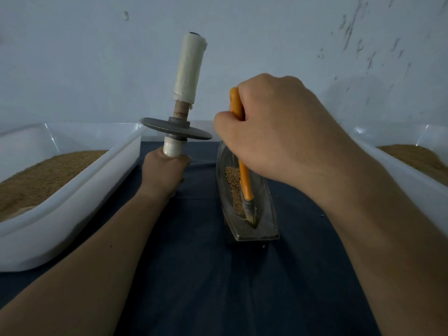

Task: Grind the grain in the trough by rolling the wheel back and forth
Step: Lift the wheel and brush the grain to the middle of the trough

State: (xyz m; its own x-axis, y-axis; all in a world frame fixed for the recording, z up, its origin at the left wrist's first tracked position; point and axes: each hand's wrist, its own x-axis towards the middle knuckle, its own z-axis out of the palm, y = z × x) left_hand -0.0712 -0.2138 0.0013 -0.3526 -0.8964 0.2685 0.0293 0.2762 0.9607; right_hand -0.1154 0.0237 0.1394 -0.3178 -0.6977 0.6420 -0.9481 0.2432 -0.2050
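A narrow boat-shaped metal trough (268, 215) lies lengthwise on the dark blue cloth, with brown grain (231, 183) along its groove. My right hand (264, 134) grips an orange-handled brush (246, 183); its bristles touch the near end of the groove. Left of the trough, my left hand (162, 173) grips the lower white handle of the grinding wheel (175, 128). The wheel is lifted clear of the trough, its axle upright and its grey disc level. The upper handle is wrapped in pale tape.
A white plastic tub (80, 197) with brown ground grain stands at the left. A second white tub (409, 180) with similar contents stands at the right. A pale blue wall rises close behind. Dark blue cloth (218, 287) covers the table toward me.
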